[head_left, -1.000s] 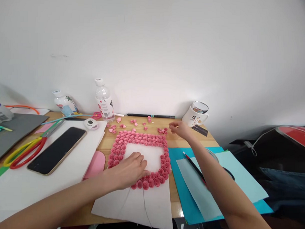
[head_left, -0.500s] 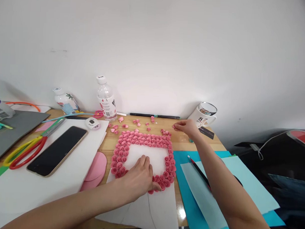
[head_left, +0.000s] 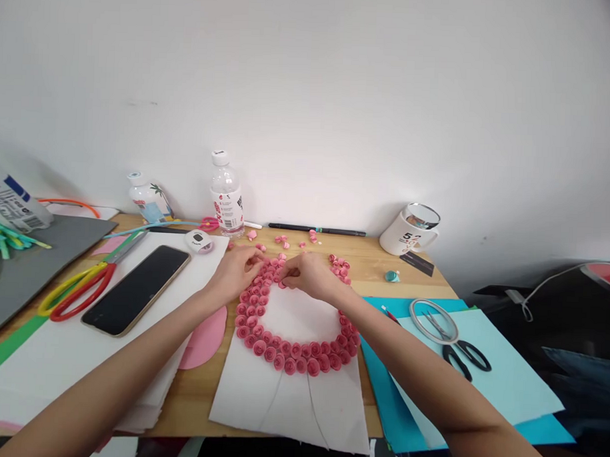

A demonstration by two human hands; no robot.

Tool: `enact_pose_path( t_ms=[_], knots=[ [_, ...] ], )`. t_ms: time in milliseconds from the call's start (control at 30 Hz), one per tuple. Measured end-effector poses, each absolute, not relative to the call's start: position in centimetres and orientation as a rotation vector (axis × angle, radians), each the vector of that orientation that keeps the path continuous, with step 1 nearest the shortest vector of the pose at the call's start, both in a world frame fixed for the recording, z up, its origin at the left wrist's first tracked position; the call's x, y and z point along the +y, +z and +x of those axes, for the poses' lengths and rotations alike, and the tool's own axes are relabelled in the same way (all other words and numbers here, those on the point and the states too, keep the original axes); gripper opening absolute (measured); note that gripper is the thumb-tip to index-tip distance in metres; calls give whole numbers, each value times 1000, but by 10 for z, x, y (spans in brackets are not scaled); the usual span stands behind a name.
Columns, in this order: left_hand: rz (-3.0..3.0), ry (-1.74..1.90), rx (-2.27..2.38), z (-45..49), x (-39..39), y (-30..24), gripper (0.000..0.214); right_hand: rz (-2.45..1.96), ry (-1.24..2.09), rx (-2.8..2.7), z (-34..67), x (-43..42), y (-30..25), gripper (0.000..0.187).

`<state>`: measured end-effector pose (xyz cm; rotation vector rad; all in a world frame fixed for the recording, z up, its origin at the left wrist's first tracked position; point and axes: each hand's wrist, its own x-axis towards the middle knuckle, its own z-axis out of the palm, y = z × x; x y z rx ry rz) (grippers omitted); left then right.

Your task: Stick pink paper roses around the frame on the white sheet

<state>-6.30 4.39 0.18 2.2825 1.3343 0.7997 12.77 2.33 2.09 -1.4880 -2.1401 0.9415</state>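
Small rolled pink paper roses (head_left: 285, 348) form a thick ring on a sheet of white paper (head_left: 291, 405), around a bare white middle. My left hand (head_left: 236, 276) is at the upper left corner of the ring, its fingers bent together against the roses; whatever they may hold is hidden. Beside it, my right hand (head_left: 310, 277) pinches at the upper row, a pink paper rose at its fingertips, partly hidden by the fingers. Several loose pink roses (head_left: 283, 241) lie on the table behind the ring.
Left stand a bottle (head_left: 228, 202), a phone (head_left: 135, 289), red-and-yellow scissors (head_left: 83, 287) and white sheets (head_left: 34, 372). Right are a mug (head_left: 402, 232), a teal paper roll (head_left: 392, 276), blue paper (head_left: 403, 418), a tape ring (head_left: 416, 319) and black scissors (head_left: 463, 357).
My right hand has come left from the table's right side to the ring's upper row. My left hand has moved from the ring's lower part up to its upper left corner.
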Motion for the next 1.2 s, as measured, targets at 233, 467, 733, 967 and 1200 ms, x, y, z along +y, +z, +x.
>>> enact_pose_path(
  t_ms=[233,467,733,967,1200],
  knots=[
    [2392,837,1206,-70,51,-27,9,-1597,596,-2333,107,28,13,16],
    [2496,715,1097,-71,52,-32,8,-1733,535,-2348,101,32,13,14],
    [2499,665,1127,-72,49,-36,10,-1775,547,-2360,99,28,14,9],
    [2470,691,1108,-72,52,-40,7,-1839,519,-2353,96,32,10,13],
    [2483,694,1103,-71,50,-42,11,-1869,527,-2360,93,39,7,13]
  ],
)
